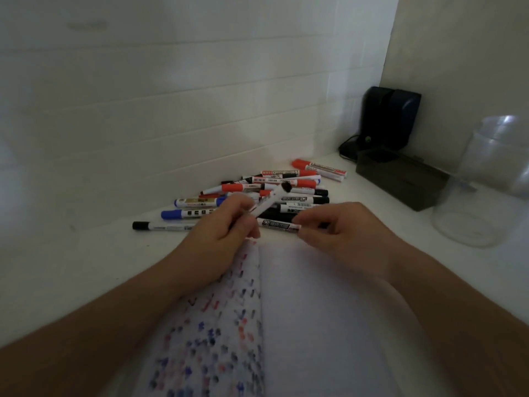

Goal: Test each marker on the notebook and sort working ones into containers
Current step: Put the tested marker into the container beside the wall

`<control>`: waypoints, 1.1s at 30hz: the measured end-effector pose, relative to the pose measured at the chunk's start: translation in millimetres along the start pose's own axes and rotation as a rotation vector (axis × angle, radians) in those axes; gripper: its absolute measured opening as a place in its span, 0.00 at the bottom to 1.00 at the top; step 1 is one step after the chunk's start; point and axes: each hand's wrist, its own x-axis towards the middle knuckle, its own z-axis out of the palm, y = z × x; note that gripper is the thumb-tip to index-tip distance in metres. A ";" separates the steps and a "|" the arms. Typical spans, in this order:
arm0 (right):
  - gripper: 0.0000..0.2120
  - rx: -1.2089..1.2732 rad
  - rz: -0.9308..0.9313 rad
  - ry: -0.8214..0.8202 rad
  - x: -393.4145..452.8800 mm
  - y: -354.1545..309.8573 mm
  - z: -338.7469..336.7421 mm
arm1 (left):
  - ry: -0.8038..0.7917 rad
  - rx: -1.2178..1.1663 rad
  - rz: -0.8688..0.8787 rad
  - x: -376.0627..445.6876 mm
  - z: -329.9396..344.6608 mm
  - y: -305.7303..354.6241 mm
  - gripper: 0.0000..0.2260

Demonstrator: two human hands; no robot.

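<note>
Left hand point(226, 224) grips a marker point(270, 202) over the notebook point(315, 296), dark tip angled up past the fingers toward the pile point(272, 187); right hand point(340, 227) pinches something small, can't tell what

Two hands point(226, 222), one notebook point(300, 296)

Likely a home or office desk corner, white desktop point(86, 253), panelled wall point(171, 96), dark speaker point(389, 118)

Left hand point(226, 224) grips marker point(270, 202) above notebook point(315, 296)
</note>
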 end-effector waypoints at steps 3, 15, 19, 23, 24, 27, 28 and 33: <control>0.13 0.319 -0.050 -0.022 -5.8 -10.6 10.2 | -0.043 -0.007 0.111 6.8 9.3 16.7 0.07; 0.15 0.838 0.106 0.038 -3.6 -22.7 40.9 | -0.189 0.011 0.159 7.2 26.1 28.2 0.15; 0.07 0.855 0.121 0.019 -2.6 -23.0 42.1 | -0.221 -0.149 0.066 2.2 19.3 22.0 0.20; 0.06 0.968 0.134 0.044 -1.9 -18.8 39.0 | -0.155 -0.260 -0.009 0.7 12.1 5.9 0.19; 0.06 0.999 0.134 0.038 -2.4 -17.4 37.7 | -0.169 -0.295 -0.035 -0.3 10.4 3.1 0.18; 0.06 1.040 0.153 0.041 -5.5 -12.9 32.4 | -0.167 -0.260 -0.087 -1.7 8.3 -1.7 0.17; 0.05 1.046 0.156 0.055 -6.1 -11.9 29.2 | -0.143 -0.251 -0.095 -1.7 7.7 -3.1 0.17; 0.06 1.038 0.096 0.169 -5.1 -7.1 11.7 | -0.205 0.123 -0.070 1.2 -8.6 -4.1 0.12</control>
